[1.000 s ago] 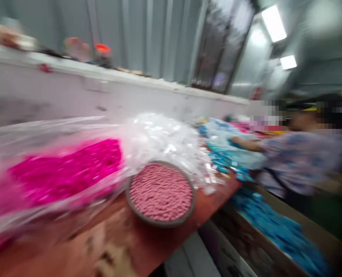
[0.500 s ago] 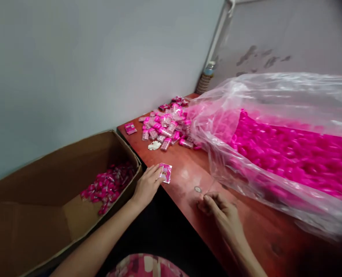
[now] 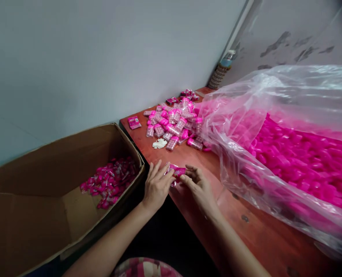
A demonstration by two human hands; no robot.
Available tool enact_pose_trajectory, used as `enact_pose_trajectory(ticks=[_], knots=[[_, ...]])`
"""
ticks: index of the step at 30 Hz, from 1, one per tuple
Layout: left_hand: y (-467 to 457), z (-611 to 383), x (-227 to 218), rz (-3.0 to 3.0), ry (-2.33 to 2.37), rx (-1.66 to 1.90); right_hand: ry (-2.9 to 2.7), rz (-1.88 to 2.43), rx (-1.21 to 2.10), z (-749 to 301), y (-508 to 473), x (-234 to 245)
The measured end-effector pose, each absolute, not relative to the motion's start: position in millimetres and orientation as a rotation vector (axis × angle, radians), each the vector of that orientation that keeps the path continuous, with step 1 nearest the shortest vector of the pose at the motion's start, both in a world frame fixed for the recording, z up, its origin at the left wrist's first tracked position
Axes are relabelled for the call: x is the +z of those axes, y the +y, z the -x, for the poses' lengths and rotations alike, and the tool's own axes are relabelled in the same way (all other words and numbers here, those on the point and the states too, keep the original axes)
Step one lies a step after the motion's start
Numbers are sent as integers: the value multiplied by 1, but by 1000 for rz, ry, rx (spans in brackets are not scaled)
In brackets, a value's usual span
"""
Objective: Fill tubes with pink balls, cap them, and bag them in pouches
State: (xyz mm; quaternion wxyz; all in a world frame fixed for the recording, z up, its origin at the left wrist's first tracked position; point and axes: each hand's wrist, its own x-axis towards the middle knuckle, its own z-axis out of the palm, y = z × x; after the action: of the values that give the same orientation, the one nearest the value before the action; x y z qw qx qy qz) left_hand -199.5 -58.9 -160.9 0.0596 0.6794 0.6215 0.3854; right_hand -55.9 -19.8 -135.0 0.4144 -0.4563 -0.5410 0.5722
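Note:
A small pink printed sachet or label (image 3: pixel 177 171) with shiny clear edges is between my hands, just above the red table's near edge. My left hand (image 3: pixel 157 185) has its fingers closed on the left end. At the right end, my right hand (image 3: pixel 199 185) pinches it between thumb and fingers. Beyond my hands lies a pile of small clear bottles (image 3: pixel 173 130) with pink caps, filled with pale pink beads or pellets. A crumpled white scrap (image 3: pixel 159 143) rests in front of that pile.
A cardboard box (image 3: pixel 44 215) at the left contains a heap of pink wrapped pieces (image 3: pixel 113 181). At the right, a clear plastic bag (image 3: pixel 231 154) holds many bright pink caps (image 3: pixel 309 161). A flat pink packet (image 3: pixel 134 122) and a patterned bottle (image 3: pixel 221 69) stand near the wall.
My right hand has moved left and up from the bare table and taken hold of the pink sachet's right end. The sachet was flat under my left fingers before. The view has shifted slightly.

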Motion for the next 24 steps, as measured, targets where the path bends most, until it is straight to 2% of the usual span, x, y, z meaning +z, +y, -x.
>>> enact_pose_trajectory(ticks=[5, 11, 13, 16, 18, 24], knots=[[-64, 197, -140, -1449, 1552, 1307, -1218, 1108, 1562, 59, -18, -124], [-64, 207, -137, -786, 1138, 1106, -1475, 1082, 1828, 60, -8, -107], [-65, 210, -138, -666, 1123, 1151, -1649, 1192, 1700, 68, 7, -106], [-67, 213, -138, -532, 1150, 1233, -1848, 1510, 1133, 88, 41, -111], [-69, 215, -138, -449, 1161, 1262, -1850, 1646, 880, 103, 66, -119], [-73, 226, -139, -148, 1097, 1358, -1658, 1637, 984, 127, 103, -142]])
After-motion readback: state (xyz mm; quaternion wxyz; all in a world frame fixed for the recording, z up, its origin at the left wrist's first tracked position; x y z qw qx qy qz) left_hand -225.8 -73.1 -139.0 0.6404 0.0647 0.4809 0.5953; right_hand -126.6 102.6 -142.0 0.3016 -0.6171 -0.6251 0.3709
